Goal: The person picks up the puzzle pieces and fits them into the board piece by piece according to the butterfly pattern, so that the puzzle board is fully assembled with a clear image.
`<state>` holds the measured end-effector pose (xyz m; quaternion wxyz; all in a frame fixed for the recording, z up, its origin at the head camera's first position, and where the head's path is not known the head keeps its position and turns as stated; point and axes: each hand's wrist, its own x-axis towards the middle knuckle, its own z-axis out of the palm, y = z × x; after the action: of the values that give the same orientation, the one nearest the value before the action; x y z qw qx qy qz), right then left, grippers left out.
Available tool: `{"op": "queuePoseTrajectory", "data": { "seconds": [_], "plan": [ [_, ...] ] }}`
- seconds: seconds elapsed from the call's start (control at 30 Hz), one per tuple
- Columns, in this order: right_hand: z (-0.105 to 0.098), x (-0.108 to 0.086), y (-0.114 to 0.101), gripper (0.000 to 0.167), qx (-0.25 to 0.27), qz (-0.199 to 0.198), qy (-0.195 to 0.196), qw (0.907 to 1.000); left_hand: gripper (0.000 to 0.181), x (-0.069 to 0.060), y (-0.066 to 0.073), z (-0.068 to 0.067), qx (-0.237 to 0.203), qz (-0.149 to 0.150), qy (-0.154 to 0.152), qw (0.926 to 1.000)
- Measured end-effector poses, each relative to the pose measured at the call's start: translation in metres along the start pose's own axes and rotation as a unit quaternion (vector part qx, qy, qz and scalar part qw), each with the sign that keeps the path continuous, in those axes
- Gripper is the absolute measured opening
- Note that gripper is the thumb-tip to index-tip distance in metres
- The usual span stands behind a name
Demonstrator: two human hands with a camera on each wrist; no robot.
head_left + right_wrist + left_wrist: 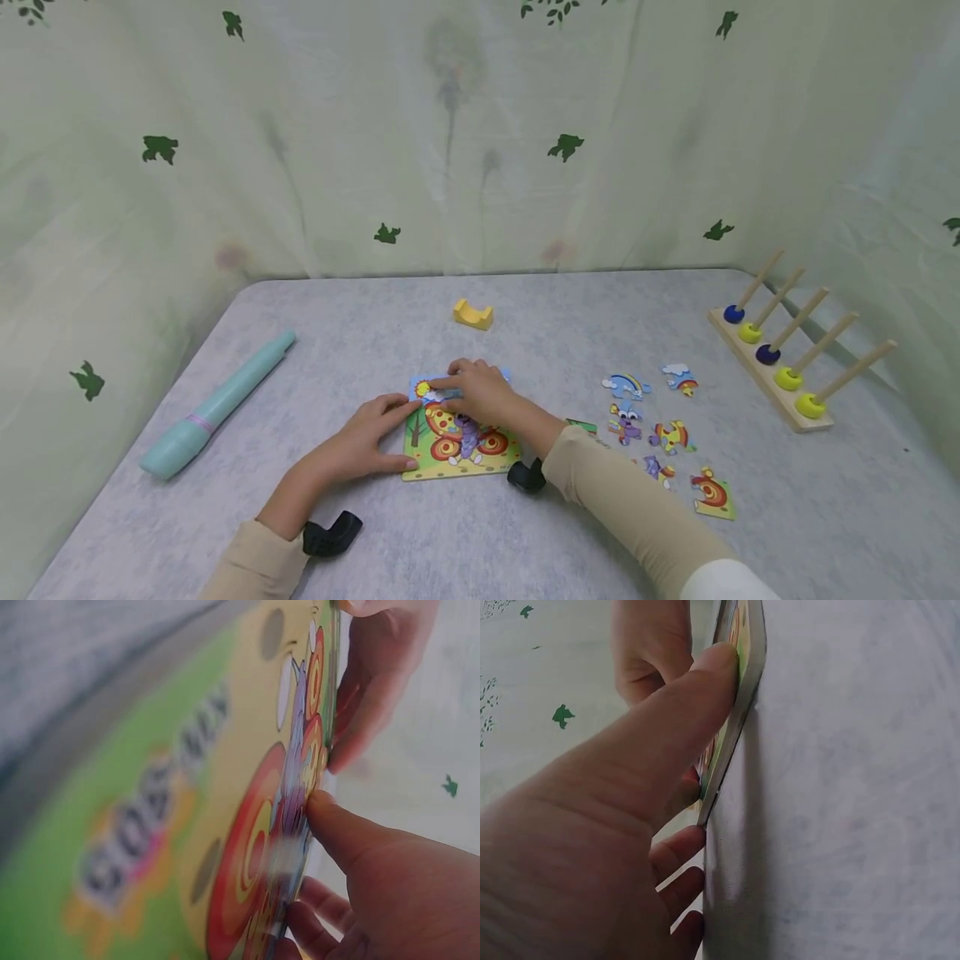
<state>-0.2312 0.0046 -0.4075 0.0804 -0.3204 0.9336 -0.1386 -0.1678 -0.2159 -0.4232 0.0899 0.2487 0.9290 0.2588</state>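
Observation:
A flat puzzle board [468,467] with a butterfly picture lies on the table before me. My left hand [367,437] is at its left side, the thumb resting on the lower left edge and the index finger touching near the upper left corner. In the left wrist view, the other left fingers [681,892] lie along the table beside the board. My right hand [483,392] reaches over the upper part, its fingertips touching the picture near the yellow sun [423,388]. In the right wrist view, the right thumb [337,825] touches the board's face. The part under the right palm is hidden.
Several loose puzzle pieces [672,436] lie to the right, a green one [583,426] partly behind my right forearm. A pegged wooden stand [772,375] is at far right, a yellow curved block [473,315] behind the board, a teal bat-shaped object [225,400] at left.

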Motion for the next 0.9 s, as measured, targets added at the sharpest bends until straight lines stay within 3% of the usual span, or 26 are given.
{"op": "queuePoseTrajectory", "data": {
  "seconds": [0.27,0.4,0.53,0.73,0.9],
  "plan": [
    [0.0,0.001,-0.003,0.046,-0.005,0.006,-0.004,1.0,0.085,-0.001,-0.003,0.0,-0.003,0.002,0.002,1.0],
    [-0.003,-0.003,-0.001,0.051,0.052,0.007,-0.016,0.9985,0.085,-0.001,-0.004,0.002,0.003,0.007,0.007,0.9999],
    [-0.01,-0.011,0.0,0.058,0.148,0.011,-0.027,0.9886,0.084,-0.002,-0.003,0.002,0.003,0.013,0.012,0.9998],
    [-0.033,-0.036,0.007,0.06,0.199,-0.002,-0.004,0.9801,0.084,-0.002,-0.004,0.002,0.001,0.013,0.015,0.9998],
    [-0.058,-0.069,0.023,0.064,0.204,-0.013,0.051,0.9775,0.084,-0.002,-0.004,0.003,-0.001,0.004,0.014,0.9999]
  ]
}}
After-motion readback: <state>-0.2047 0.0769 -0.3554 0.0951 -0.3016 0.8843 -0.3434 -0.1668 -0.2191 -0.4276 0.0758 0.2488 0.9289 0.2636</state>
